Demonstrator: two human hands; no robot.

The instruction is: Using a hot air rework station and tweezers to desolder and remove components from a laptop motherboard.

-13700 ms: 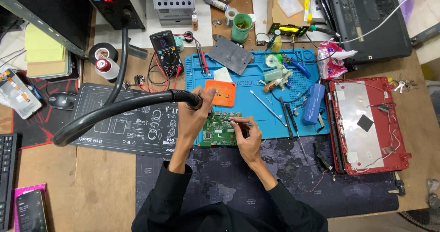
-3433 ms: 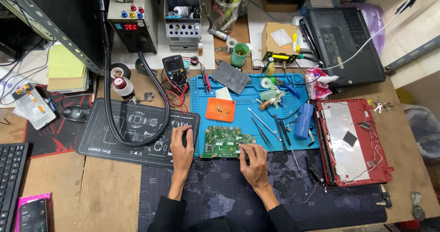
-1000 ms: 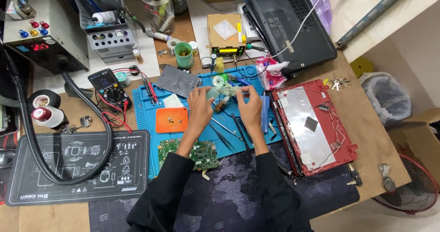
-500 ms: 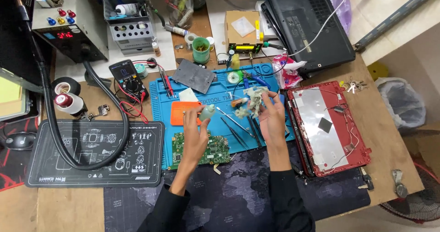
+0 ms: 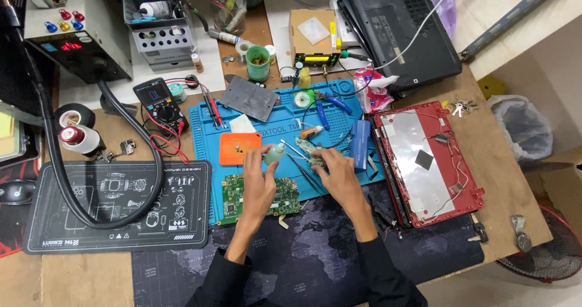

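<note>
A green circuit board (image 5: 259, 196) lies at the near edge of the blue mat (image 5: 339, 125), partly covered by the left hand (image 5: 259, 186), whose fingers pinch a small pale-green bottle (image 5: 274, 153) above it. The right hand (image 5: 337, 172) is closed around a crumpled cloth-like scrap (image 5: 310, 147) beside tweezers (image 5: 301, 164). An orange square pad (image 5: 240, 148) sits just left of the bottle, a red laptop shell (image 5: 428, 161) to the right. Half a second ago both hands were farther up the mat; they have drawn back toward the board.

Hands (image 5: 297, 176) over green circuit board (image 5: 259, 198)
</note>
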